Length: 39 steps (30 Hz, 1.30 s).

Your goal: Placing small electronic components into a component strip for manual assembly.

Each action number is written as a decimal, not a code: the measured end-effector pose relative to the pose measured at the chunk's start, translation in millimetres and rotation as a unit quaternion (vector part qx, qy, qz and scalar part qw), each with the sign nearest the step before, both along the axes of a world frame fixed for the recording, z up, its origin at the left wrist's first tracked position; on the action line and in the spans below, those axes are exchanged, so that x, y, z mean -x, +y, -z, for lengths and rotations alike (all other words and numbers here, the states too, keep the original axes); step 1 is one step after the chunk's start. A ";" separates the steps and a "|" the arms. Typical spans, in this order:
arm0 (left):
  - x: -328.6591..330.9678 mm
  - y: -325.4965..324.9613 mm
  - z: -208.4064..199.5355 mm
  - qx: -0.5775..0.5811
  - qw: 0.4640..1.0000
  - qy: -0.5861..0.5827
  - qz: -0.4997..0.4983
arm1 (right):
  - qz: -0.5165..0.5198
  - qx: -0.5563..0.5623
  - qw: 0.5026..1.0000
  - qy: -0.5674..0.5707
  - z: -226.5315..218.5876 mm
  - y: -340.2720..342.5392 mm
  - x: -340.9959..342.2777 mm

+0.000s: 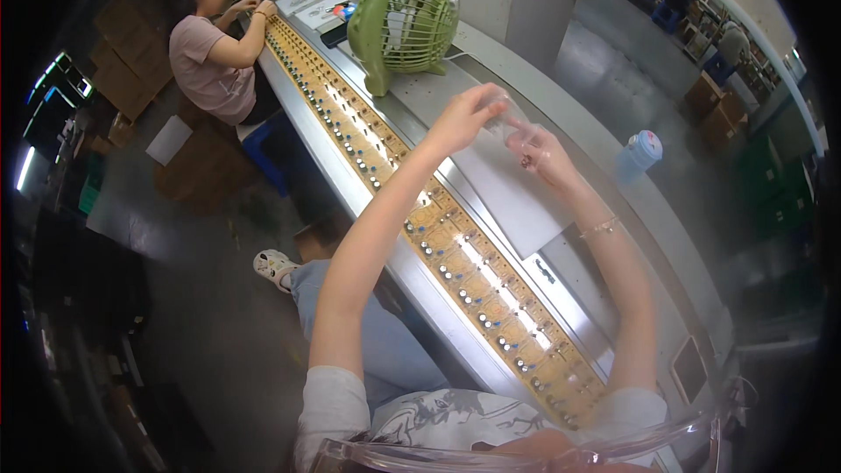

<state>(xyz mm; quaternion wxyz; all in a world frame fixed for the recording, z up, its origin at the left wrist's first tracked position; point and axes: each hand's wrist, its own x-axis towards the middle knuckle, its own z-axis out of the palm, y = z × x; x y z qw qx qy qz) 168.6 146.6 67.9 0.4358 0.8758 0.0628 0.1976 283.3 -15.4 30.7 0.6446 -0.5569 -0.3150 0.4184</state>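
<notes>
My left hand [462, 120] and my right hand [545, 158] are raised over the far side of the bench. Between them is a clear plastic bag [501, 110], pinched by the fingers of both. Something small and dark shows at the bag's lower end by my right fingers, too small to name. Beneath my arms runs a long row of yellow-brown circuit boards [455, 250] with upright capacitors and other small parts. Neither hand touches the boards. A white sheet [517, 201] lies on the bench below my right hand.
A green fan [407, 22] stands on the bench beyond my left hand. A blue lidded bottle [641, 154] is on the right ledge. Farther up the line, a co-worker [215, 52] has both hands at the boards. A dark-screened phone [689, 370] lies at lower right.
</notes>
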 end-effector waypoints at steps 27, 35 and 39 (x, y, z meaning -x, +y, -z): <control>-15.5 3.7 -6.6 0.028 0.995 -0.055 0.078 | 0.027 -0.061 0.994 -0.091 12.6 9.5 -8.9; -14.9 23.0 6.2 -0.012 0.993 -0.107 -0.057 | 0.052 0.042 0.978 -0.197 -7.5 4.7 15.5; -21.0 6.8 10.2 0.000 0.988 -0.147 -0.040 | 0.093 0.044 0.972 -0.213 -8.9 9.7 15.0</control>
